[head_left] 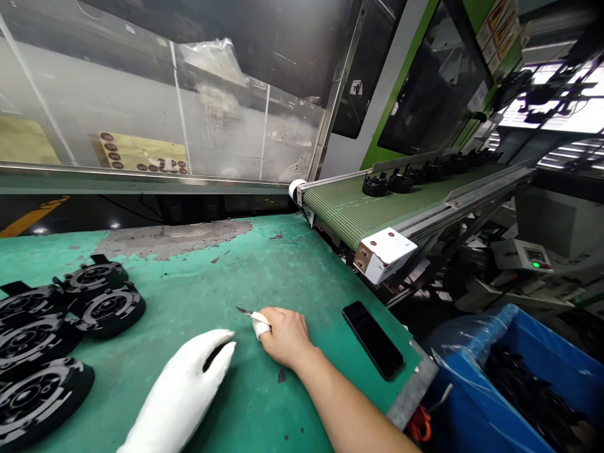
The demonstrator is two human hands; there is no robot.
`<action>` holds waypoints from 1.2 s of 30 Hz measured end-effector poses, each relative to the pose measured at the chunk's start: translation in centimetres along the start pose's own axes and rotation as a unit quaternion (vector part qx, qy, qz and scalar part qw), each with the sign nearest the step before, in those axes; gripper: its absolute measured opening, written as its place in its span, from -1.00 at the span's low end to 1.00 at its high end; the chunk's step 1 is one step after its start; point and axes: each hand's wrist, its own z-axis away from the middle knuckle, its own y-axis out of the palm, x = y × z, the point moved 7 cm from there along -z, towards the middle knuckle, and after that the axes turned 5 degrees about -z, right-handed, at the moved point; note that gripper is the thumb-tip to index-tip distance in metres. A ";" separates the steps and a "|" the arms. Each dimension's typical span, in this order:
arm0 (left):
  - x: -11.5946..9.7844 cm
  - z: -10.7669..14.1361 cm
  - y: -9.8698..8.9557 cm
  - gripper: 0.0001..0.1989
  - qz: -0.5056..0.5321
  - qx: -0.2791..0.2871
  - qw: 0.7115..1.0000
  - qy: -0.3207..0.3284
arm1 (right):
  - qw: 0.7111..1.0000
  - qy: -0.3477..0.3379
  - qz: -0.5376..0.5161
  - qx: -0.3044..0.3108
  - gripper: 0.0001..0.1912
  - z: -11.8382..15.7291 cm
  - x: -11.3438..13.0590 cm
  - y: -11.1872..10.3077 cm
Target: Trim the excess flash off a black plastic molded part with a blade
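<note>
My right hand [284, 336], bare apart from a white wrap on a finger, is closed around a small craft knife [255, 315]. The knife's pale handle emerges near the thumb, and its thin blade points left, just above the green tabletop [207, 283]. Beside it on the left, my left hand [189, 371] wears a white glove, thumb and fingers apart at the tips. The gap between them looks dark; no held object can be made out there. Several round black plastic parts [112, 309] with slotted faces sit on the table at the left, apart from both hands.
A black phone [374, 340] lies right of my right hand. Beyond it, a green conveyor belt [349, 207] carries more black parts [375, 184], with a white box [384, 253] at its near corner. A blue bin [465, 390] holding black pieces stands at the lower right.
</note>
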 end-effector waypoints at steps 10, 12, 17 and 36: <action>-0.3 0.1 -0.3 -0.55 0.005 -0.003 1.000 -0.003 | 1.000 0.004 0.000 0.003 -0.75 0.1 0.0 0.0; -0.3 0.2 -0.3 -0.55 0.005 -0.003 1.000 -0.006 | 1.000 0.004 0.000 0.003 -0.75 0.1 0.1 0.0; -0.3 0.2 -0.2 -0.54 0.008 0.003 1.000 -0.006 | 1.000 0.004 0.001 0.003 -0.76 0.1 0.1 -0.1; 0.2 0.2 0.2 -0.53 0.011 0.012 1.000 -0.007 | 1.000 -0.001 -0.004 -0.005 -0.75 0.0 -0.1 0.1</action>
